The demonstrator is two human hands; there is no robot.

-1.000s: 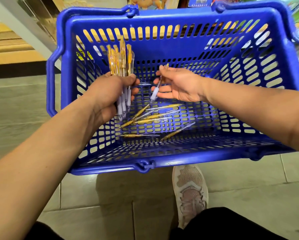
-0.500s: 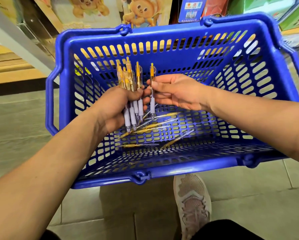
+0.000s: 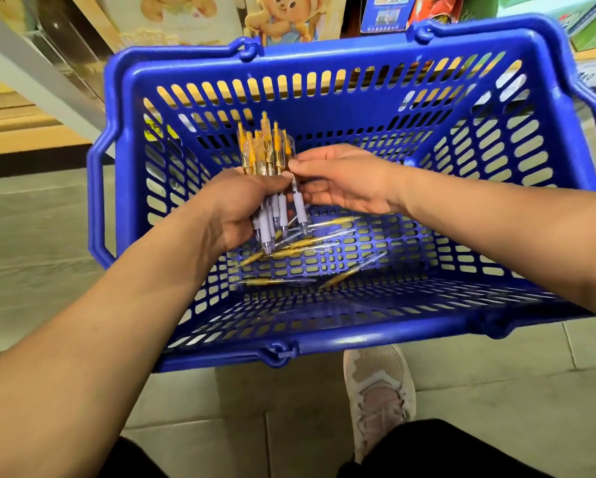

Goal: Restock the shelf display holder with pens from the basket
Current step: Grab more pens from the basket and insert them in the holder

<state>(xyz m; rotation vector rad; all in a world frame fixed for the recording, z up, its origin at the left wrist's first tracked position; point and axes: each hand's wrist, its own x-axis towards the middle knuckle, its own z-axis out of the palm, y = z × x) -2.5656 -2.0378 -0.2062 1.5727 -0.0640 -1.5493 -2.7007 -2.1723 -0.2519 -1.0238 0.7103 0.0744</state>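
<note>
- The right hand (image 3: 341,181) has carried its one pen (image 3: 299,208) across the small gap that showed half a second ago. The pen now lies against the bundle (image 3: 267,157) in the left hand (image 3: 238,205). A second ago that pen was only just coming up off the basket (image 3: 358,339) floor.
- The right hand pinches the pen near its top between thumb and forefinger, and its other fingers lie loose beneath.
- The left hand is clenched round the bundle, orange clicker ends up and pale grips down, with its thumb meeting the new pen.
- I judge this to be a hand-over, one more pen joining the gathered lot, and the gathering is not finished. Several loose pens (image 3: 307,243) lie on the basket floor under the hands.
- No pen has reached the holder, which I cannot make out for certain among the shelves beyond the basket.
- On writing, a blue card (image 3: 383,12) above the far rim bears print too small to read. Cartoon bear packaging (image 3: 279,12) shows beside it, and the pens show no legible brand.
</note>
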